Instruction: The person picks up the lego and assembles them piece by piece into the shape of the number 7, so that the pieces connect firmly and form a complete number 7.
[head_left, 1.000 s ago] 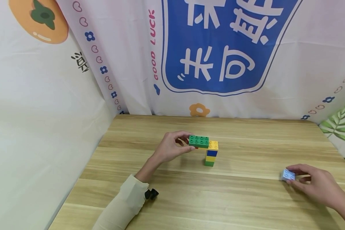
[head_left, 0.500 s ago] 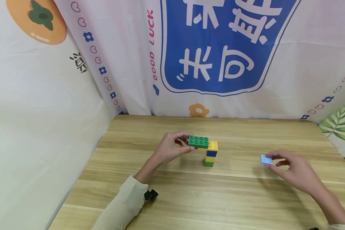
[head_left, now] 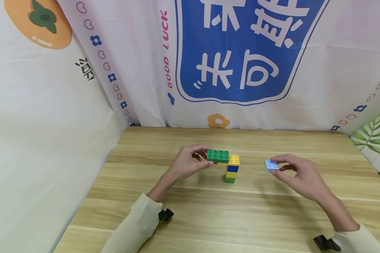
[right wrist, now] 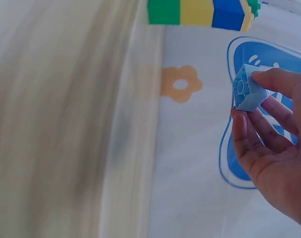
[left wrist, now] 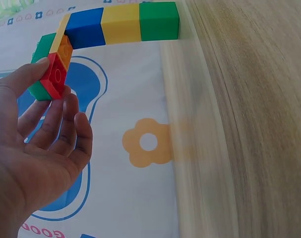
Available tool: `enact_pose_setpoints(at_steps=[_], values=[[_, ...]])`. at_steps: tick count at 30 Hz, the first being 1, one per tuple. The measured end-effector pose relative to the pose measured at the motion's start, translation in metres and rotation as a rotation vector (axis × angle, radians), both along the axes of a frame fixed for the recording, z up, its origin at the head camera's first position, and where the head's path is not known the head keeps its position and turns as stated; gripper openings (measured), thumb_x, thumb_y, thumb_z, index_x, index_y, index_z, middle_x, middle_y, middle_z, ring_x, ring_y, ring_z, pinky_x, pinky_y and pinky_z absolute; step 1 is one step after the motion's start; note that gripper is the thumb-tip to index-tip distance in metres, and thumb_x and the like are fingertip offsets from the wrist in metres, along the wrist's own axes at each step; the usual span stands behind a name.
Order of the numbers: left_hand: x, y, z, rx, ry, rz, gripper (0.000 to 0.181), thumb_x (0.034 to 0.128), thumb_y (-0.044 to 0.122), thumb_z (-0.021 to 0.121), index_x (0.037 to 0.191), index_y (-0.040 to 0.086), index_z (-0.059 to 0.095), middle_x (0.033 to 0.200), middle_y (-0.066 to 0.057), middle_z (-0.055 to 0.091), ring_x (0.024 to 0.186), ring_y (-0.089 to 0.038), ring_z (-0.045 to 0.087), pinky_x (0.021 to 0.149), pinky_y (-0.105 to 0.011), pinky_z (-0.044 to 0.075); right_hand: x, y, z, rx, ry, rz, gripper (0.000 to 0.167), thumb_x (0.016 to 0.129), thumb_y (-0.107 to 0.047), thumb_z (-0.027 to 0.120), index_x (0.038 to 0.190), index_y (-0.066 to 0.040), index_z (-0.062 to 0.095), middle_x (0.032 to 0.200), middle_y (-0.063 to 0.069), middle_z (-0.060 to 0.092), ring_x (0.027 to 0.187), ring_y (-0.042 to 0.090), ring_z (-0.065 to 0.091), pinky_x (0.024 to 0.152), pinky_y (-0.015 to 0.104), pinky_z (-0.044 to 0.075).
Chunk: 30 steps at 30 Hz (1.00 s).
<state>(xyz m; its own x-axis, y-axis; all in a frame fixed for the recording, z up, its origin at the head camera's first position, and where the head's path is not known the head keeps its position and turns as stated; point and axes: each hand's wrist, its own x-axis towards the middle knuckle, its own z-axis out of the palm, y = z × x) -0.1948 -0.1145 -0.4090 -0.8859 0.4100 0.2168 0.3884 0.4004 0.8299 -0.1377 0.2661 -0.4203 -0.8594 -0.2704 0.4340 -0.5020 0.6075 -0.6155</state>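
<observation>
On the wooden table stands a toy brick tower (head_left: 232, 174) of green, yellow and blue bricks with a yellow plate on top that reaches out to the left. A long green brick (head_left: 217, 156) sits on that overhang, and a red brick (left wrist: 54, 77) shows beneath it in the left wrist view. My left hand (head_left: 187, 162) pinches the overhang's left end between thumb and fingers. To the right of the tower, apart from it, my right hand (head_left: 299, 174) holds a light blue brick (head_left: 272, 165) above the table; its hollow underside shows in the right wrist view.
The wooden table (head_left: 209, 218) meets a printed cloth (head_left: 145, 88) hanging along its back edge. Another white cloth (head_left: 50, 140) hangs on the left. Black wrist devices (head_left: 327, 243) sit at both sleeves.
My right hand has carried the light blue brick leftward and away from me, up toward the tower. The left hand keeps its hold on the overhang in the same place.
</observation>
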Motion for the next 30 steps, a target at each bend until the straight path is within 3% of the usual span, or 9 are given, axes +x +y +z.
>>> enact_pose_setpoints(at_steps=[24, 30], values=[[0.000, 0.001, 0.001, 0.004, -0.004, -0.008, 0.038, 0.0897, 0.009, 0.087, 0.126, 0.007, 0.077, 0.107, -0.011, 0.079, 0.098, -0.027, 0.072, 0.086, -0.048, 0.064, -0.021, -0.070, 0.023, -0.139, 0.008, 0.136, 0.037, 0.088, 0.001, 0.086, 0.123, -0.012, 0.078, 0.122, 0.008, 0.077, 0.100, 0.007, 0.070, 0.085, 0.015, 0.060], [0.000, 0.000, 0.002, -0.002, -0.006, -0.008, 0.038, 0.0906, 0.013, 0.087, 0.126, 0.007, 0.077, 0.108, -0.011, 0.079, 0.100, -0.032, 0.073, 0.084, -0.034, 0.063, -0.024, -0.077, 0.025, -0.142, 0.010, 0.152, 0.037, 0.088, 0.001, 0.086, 0.123, -0.012, 0.078, 0.122, 0.008, 0.077, 0.100, 0.006, 0.069, 0.084, 0.018, 0.061]])
